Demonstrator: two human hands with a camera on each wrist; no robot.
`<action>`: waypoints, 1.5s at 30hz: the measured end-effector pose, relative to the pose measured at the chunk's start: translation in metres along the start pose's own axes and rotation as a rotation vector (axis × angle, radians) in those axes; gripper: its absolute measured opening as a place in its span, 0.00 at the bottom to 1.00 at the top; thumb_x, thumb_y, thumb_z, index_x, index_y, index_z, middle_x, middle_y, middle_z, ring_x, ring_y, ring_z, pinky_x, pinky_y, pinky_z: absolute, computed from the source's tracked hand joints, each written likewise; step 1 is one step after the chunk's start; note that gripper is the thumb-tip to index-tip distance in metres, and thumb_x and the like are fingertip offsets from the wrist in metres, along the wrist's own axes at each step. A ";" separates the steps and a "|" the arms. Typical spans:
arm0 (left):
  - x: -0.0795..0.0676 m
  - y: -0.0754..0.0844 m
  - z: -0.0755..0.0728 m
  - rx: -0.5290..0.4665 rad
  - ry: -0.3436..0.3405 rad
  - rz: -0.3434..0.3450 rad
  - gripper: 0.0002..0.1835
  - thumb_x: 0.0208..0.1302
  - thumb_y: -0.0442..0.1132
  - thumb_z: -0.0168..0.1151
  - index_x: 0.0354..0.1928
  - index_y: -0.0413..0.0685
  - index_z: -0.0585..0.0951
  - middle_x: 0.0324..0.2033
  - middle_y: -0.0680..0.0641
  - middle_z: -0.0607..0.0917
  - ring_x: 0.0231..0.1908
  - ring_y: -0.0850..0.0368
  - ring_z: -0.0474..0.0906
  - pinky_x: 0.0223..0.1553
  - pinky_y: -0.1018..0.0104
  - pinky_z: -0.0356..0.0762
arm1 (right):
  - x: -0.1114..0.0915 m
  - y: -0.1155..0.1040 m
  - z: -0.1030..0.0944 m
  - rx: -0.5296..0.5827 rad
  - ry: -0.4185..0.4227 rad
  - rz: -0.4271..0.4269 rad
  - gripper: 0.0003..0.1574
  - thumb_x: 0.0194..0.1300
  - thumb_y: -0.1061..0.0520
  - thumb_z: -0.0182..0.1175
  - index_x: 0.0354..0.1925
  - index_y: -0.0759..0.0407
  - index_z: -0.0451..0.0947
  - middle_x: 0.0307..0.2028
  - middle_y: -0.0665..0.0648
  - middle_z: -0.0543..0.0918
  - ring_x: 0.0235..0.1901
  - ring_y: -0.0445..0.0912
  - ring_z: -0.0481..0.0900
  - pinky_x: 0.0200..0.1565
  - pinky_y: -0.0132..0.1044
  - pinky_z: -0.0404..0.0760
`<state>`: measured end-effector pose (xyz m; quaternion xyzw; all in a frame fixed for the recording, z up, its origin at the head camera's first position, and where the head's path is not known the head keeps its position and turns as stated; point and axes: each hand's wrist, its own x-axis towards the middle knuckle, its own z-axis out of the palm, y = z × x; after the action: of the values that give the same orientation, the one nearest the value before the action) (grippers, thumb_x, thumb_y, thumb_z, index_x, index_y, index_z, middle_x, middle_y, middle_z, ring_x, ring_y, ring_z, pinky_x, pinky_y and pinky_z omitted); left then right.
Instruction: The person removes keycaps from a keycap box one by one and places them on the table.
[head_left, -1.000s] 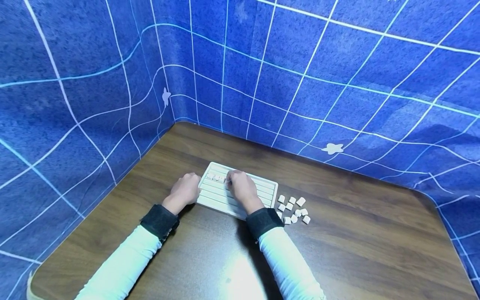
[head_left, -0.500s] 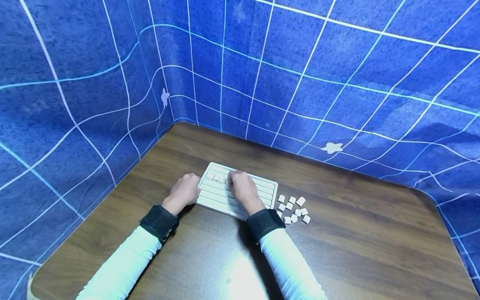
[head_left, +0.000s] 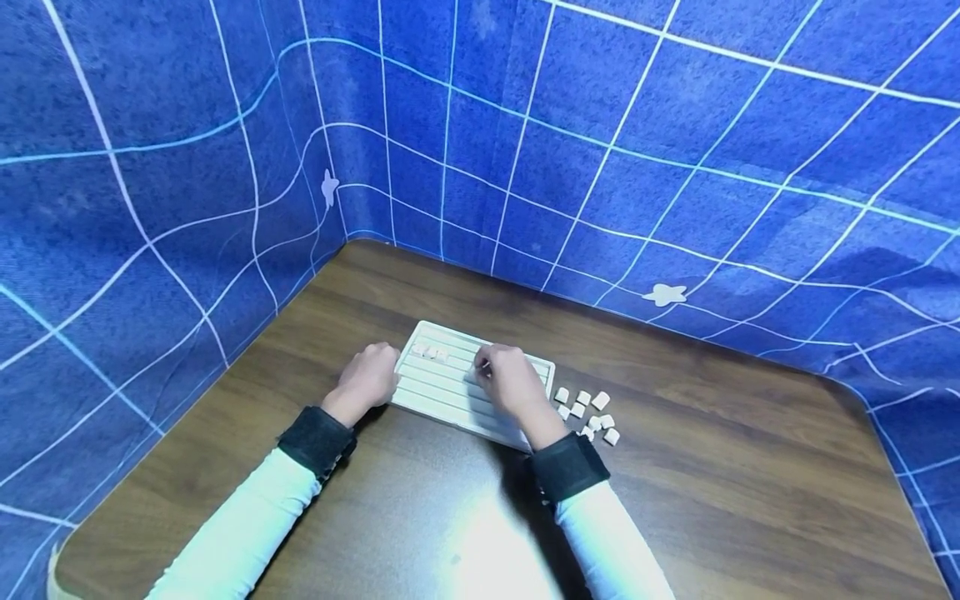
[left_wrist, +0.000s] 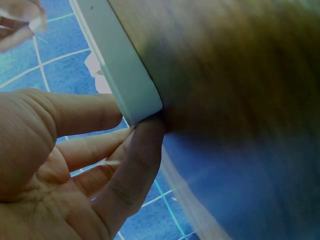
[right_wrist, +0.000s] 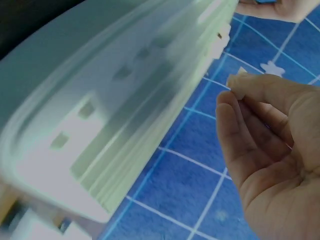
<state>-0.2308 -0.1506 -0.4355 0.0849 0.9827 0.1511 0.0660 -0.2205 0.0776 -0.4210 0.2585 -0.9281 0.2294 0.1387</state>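
A white ridged tray (head_left: 450, 398) lies on the table in front of the person. My left hand (head_left: 367, 375) grips its left end; in the left wrist view, thumb and fingers pinch the corner of the tray (left_wrist: 132, 95). Three small white blocks (head_left: 431, 352) sit in a row in an upper groove near the left end. My right hand (head_left: 512, 379) is over the middle of the tray, fingertips together. In the right wrist view it pinches a small pale block (right_wrist: 242, 71), mostly hidden by thumb and finger.
Several loose white blocks (head_left: 583, 398) are scattered on the wooden table (head_left: 712, 450) just right of the tray. A blue cloth wall (head_left: 600, 167) with white lines stands behind and to the left of the table.
My right hand has moved right along the tray, away from the row of blocks, uncovering the groove beside them. The left hand keeps its hold on the tray's end.
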 end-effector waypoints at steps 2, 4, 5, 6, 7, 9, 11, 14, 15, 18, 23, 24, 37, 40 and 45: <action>0.000 0.001 0.000 0.001 0.001 0.004 0.10 0.60 0.33 0.57 0.41 0.34 0.80 0.39 0.37 0.81 0.39 0.40 0.78 0.39 0.47 0.80 | -0.009 0.003 -0.007 0.003 0.004 -0.008 0.05 0.48 0.68 0.65 0.26 0.60 0.80 0.26 0.56 0.86 0.27 0.44 0.82 0.32 0.39 0.85; 0.000 0.001 0.001 0.003 0.000 0.009 0.10 0.60 0.33 0.57 0.40 0.34 0.80 0.39 0.36 0.81 0.38 0.40 0.78 0.39 0.47 0.80 | -0.019 0.007 -0.015 -0.006 0.006 0.007 0.05 0.49 0.66 0.66 0.27 0.59 0.80 0.26 0.56 0.86 0.27 0.44 0.82 0.32 0.40 0.85; 0.000 0.001 0.001 0.005 -0.001 0.007 0.09 0.60 0.33 0.57 0.40 0.34 0.80 0.39 0.37 0.81 0.39 0.40 0.78 0.39 0.47 0.80 | -0.024 0.010 -0.019 -0.007 0.003 0.018 0.05 0.49 0.66 0.66 0.27 0.59 0.80 0.26 0.56 0.87 0.28 0.44 0.83 0.32 0.41 0.85; 0.001 0.002 0.001 0.006 -0.003 0.006 0.10 0.60 0.33 0.57 0.40 0.34 0.80 0.39 0.37 0.81 0.39 0.39 0.78 0.39 0.47 0.80 | -0.028 0.013 -0.022 -0.010 -0.002 0.033 0.05 0.50 0.66 0.66 0.28 0.59 0.81 0.27 0.56 0.87 0.28 0.44 0.83 0.32 0.42 0.85; 0.001 0.002 0.001 0.005 -0.007 0.004 0.10 0.60 0.33 0.57 0.40 0.34 0.80 0.39 0.36 0.81 0.39 0.39 0.78 0.39 0.47 0.80 | -0.033 0.016 -0.026 -0.018 -0.004 0.052 0.05 0.50 0.65 0.66 0.28 0.58 0.81 0.27 0.56 0.87 0.28 0.44 0.83 0.31 0.42 0.85; 0.001 0.002 0.001 0.002 -0.013 0.000 0.10 0.61 0.33 0.57 0.41 0.34 0.79 0.39 0.36 0.81 0.39 0.40 0.78 0.39 0.47 0.80 | -0.042 0.024 -0.033 -0.033 0.000 0.082 0.06 0.50 0.65 0.66 0.29 0.58 0.80 0.28 0.56 0.87 0.28 0.45 0.84 0.31 0.43 0.85; 0.001 0.001 0.001 -0.003 -0.017 -0.003 0.10 0.61 0.33 0.57 0.41 0.33 0.79 0.39 0.36 0.81 0.38 0.40 0.78 0.39 0.47 0.80 | -0.051 0.031 -0.039 -0.048 0.006 0.099 0.06 0.49 0.66 0.66 0.29 0.58 0.81 0.28 0.56 0.87 0.27 0.45 0.83 0.29 0.44 0.84; 0.001 0.000 0.001 -0.006 -0.014 -0.001 0.10 0.61 0.33 0.57 0.41 0.33 0.79 0.40 0.36 0.81 0.38 0.39 0.78 0.38 0.47 0.80 | -0.063 0.043 -0.048 -0.069 0.033 0.093 0.07 0.48 0.68 0.65 0.28 0.60 0.80 0.27 0.57 0.86 0.27 0.46 0.83 0.28 0.44 0.85; 0.001 0.000 0.000 -0.006 -0.013 0.000 0.10 0.61 0.33 0.57 0.41 0.33 0.79 0.40 0.36 0.81 0.38 0.39 0.78 0.38 0.46 0.80 | -0.067 0.047 -0.050 -0.073 0.040 0.087 0.07 0.48 0.69 0.65 0.27 0.60 0.80 0.27 0.58 0.86 0.26 0.46 0.83 0.28 0.44 0.85; 0.001 -0.001 0.000 -0.004 -0.011 0.000 0.10 0.60 0.33 0.56 0.40 0.33 0.79 0.40 0.36 0.80 0.37 0.38 0.78 0.37 0.46 0.80 | -0.076 0.057 -0.056 -0.077 0.050 0.079 0.06 0.48 0.69 0.66 0.27 0.62 0.80 0.26 0.59 0.85 0.26 0.47 0.82 0.28 0.44 0.85; 0.001 0.000 -0.001 -0.006 -0.009 0.004 0.09 0.60 0.33 0.56 0.40 0.33 0.79 0.39 0.36 0.80 0.37 0.38 0.78 0.38 0.45 0.80 | -0.088 0.069 -0.063 -0.099 0.025 0.100 0.07 0.46 0.69 0.66 0.26 0.61 0.79 0.25 0.58 0.84 0.25 0.46 0.82 0.27 0.44 0.84; 0.001 0.000 0.000 -0.006 -0.009 0.005 0.09 0.60 0.33 0.56 0.39 0.33 0.79 0.39 0.36 0.80 0.37 0.38 0.78 0.38 0.45 0.80 | -0.090 0.071 -0.064 -0.102 0.014 0.106 0.07 0.46 0.69 0.66 0.26 0.61 0.79 0.25 0.58 0.83 0.25 0.46 0.81 0.26 0.44 0.84; 0.001 -0.001 0.001 0.006 0.007 0.010 0.09 0.58 0.32 0.57 0.38 0.34 0.80 0.40 0.35 0.81 0.38 0.37 0.78 0.38 0.44 0.80 | -0.100 0.075 -0.066 -0.122 -0.167 0.256 0.05 0.48 0.63 0.66 0.23 0.53 0.80 0.25 0.51 0.85 0.24 0.42 0.78 0.26 0.45 0.80; 0.001 0.000 0.002 0.003 0.000 0.004 0.09 0.59 0.32 0.56 0.39 0.34 0.80 0.40 0.36 0.80 0.38 0.38 0.78 0.38 0.45 0.80 | -0.100 0.077 -0.065 -0.137 -0.193 0.270 0.06 0.48 0.61 0.67 0.23 0.52 0.79 0.23 0.51 0.82 0.23 0.42 0.75 0.25 0.44 0.78; 0.002 0.000 0.002 0.004 -0.001 0.001 0.09 0.59 0.33 0.56 0.39 0.34 0.80 0.41 0.36 0.81 0.38 0.37 0.79 0.38 0.45 0.80 | -0.102 0.078 -0.062 -0.164 -0.195 0.265 0.06 0.47 0.60 0.68 0.23 0.52 0.79 0.24 0.52 0.81 0.24 0.44 0.76 0.25 0.47 0.79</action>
<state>-0.2320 -0.1495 -0.4372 0.0855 0.9829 0.1493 0.0662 -0.1700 0.2103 -0.4337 0.1427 -0.9787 0.1429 0.0371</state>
